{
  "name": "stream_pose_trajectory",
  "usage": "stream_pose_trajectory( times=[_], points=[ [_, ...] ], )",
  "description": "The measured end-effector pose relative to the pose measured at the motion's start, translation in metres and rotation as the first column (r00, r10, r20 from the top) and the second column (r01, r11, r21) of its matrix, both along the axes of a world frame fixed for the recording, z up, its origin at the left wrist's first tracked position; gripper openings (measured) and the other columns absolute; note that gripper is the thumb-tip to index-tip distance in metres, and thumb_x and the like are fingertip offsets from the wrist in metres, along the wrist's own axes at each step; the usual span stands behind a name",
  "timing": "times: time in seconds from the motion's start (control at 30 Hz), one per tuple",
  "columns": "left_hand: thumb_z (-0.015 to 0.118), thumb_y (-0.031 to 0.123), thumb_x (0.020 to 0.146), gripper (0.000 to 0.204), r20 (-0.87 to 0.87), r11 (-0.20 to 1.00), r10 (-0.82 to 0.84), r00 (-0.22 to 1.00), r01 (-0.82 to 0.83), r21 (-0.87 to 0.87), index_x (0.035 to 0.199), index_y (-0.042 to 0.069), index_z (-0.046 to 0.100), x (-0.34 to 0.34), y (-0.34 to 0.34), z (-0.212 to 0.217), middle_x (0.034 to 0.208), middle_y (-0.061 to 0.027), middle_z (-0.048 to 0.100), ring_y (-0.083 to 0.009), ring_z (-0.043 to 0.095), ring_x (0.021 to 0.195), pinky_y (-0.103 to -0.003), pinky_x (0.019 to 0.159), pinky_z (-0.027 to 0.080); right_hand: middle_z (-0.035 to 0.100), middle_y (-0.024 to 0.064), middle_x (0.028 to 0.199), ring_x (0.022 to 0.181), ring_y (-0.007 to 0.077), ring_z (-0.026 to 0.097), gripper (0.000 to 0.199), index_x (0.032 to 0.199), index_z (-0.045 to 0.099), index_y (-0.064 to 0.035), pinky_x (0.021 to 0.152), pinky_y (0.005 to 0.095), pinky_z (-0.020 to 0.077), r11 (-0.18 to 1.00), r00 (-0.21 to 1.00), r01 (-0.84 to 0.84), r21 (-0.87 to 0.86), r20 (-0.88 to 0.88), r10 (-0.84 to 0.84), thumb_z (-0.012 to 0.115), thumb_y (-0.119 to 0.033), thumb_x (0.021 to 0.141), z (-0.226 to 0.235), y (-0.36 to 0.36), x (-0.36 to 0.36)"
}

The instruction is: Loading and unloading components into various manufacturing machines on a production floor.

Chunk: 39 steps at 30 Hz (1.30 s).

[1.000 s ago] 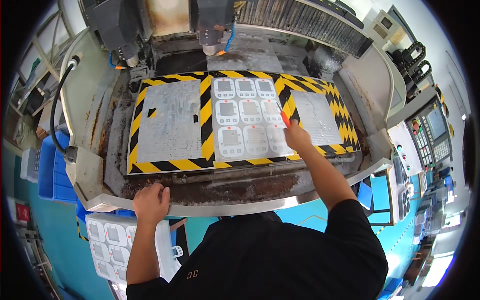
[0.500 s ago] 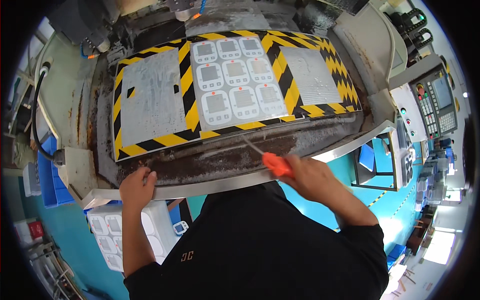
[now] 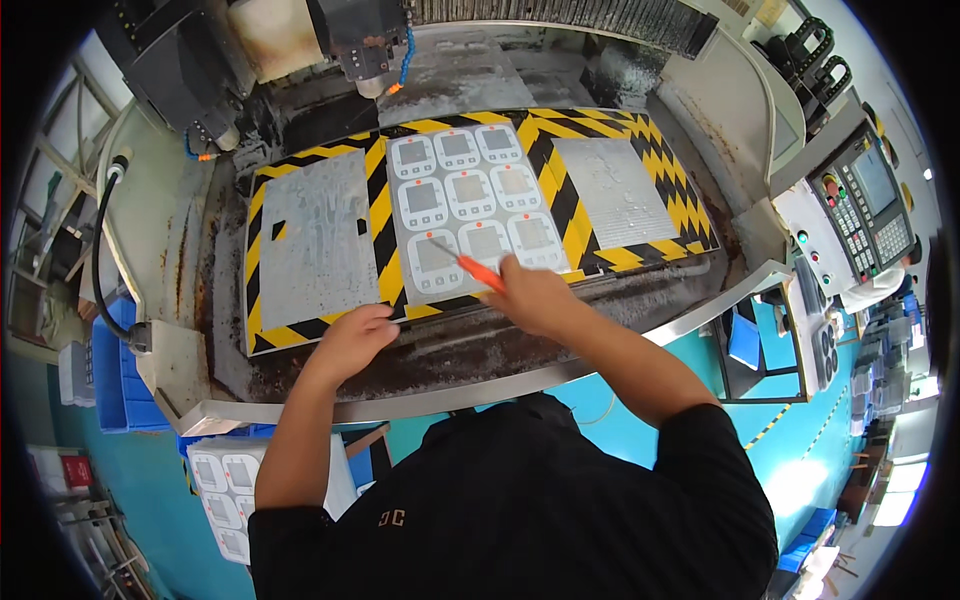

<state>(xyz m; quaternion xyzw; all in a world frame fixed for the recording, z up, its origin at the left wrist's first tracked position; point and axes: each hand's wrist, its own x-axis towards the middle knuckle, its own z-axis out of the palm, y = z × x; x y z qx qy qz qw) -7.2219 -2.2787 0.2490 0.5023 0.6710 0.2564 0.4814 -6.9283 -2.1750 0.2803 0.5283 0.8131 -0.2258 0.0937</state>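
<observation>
My right hand is closed around the orange handle of a slim screwdriver. Its thin metal shaft points up and left, over the front row of a panel sheet. Rows of white rounded faceplates with grey windows and small red dots make up this sheet, which lies in the middle of the machine bed. Whether the tip touches the sheet, I cannot tell. My left hand hovers by the bed's front edge, below the sheet's left corner, with its fingers loosely apart and nothing in them.
Yellow-black tape frames the bed. Bare plates lie left and right of the sheet. Spindle heads hang behind. A metal rim runs in front; a control panel stands right, stacked faceplates lower left.
My right hand has carried the screwdriver from the front trough up and left over the sheet. My left hand has left the front rim and moved right and forward to the bed's edge.
</observation>
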Motion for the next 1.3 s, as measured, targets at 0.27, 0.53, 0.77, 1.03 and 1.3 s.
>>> stream_pose_trajectory(
  times=[0.27, 0.53, 0.77, 1.03, 1.3],
  points=[
    [0.066, 0.029, 0.09, 0.054, 0.306, 0.965, 0.207, 0.929, -0.141, -0.222, 0.135, 0.005, 0.049, 0.018, 0.038, -0.01, 0.122, -0.0102, 0.06, -0.0194, 0.057, 0.104, -0.036, 0.087, 0.048, 0.07, 0.0191, 0.098, 0.093, 0.0367, 0.068, 0.048, 0.105, 0.062, -0.0034, 0.079, 0.0461, 0.0528, 0.956, 0.989, 0.146, 0.255, -0.022, -0.145, 0.059, -0.05, 0.091, -0.018, 0.082, 0.09],
    [0.065, 0.03, 0.087, 0.043, 0.324, 0.823, 0.474, 0.819, -0.28, -0.495, 0.122, 0.008, 0.054, 0.021, 0.09, -0.084, 0.113, -0.0103, 0.062, -0.0216, 0.059, 0.095, -0.04, 0.082, 0.05, 0.07, 0.0162, 0.094, 0.089, 0.0345, 0.068, 0.041, 0.097, 0.07, -0.008, 0.076, 0.0454, 0.0535, 0.958, 0.967, 0.238, 0.159, 0.053, -0.249, 0.061, -0.048, 0.089, 0.007, 0.028, 0.166],
    [0.066, 0.022, 0.081, 0.025, -0.157, 0.868, 0.422, 0.893, -0.448, -0.216, 0.09, 0.0, 0.063, 0.05, 0.122, -0.093, 0.083, -0.0107, 0.059, -0.0213, 0.054, 0.067, -0.039, 0.055, 0.04, 0.069, 0.0181, 0.089, 0.082, 0.0351, 0.068, 0.04, 0.086, 0.065, -0.003, 0.072, 0.0464, 0.0535, 0.996, 0.999, -0.034, 0.077, 0.024, 0.033, 0.062, -0.043, 0.088, 0.02, -0.026, 0.165],
    [0.067, 0.022, 0.08, 0.024, -0.122, 0.786, 0.522, 0.844, -0.532, -0.316, 0.088, 0.0, 0.061, 0.068, 0.133, -0.106, 0.072, -0.0084, 0.053, -0.0196, 0.048, 0.058, -0.037, 0.05, 0.039, 0.068, 0.0138, 0.077, 0.071, 0.0335, 0.068, 0.035, 0.08, 0.065, -0.0068, 0.066, 0.0457, 0.0544, 0.946, 0.993, -0.112, 0.304, 0.07, 0.095, 0.065, -0.042, 0.085, 0.02, 0.004, 0.255],
    [0.066, 0.03, 0.084, 0.025, -0.138, 0.74, 0.57, 0.81, -0.579, -0.342, 0.094, 0.007, 0.065, 0.052, 0.128, -0.121, 0.087, -0.0084, 0.066, -0.0214, 0.061, 0.069, -0.034, 0.057, 0.044, 0.069, 0.0203, 0.093, 0.087, 0.0387, 0.067, 0.044, 0.097, 0.064, -0.0021, 0.076, 0.0497, 0.0515, 0.993, 0.996, -0.005, 0.122, -0.09, 0.016, 0.061, -0.045, 0.09, -0.01, 0.101, 0.152]
  ],
)
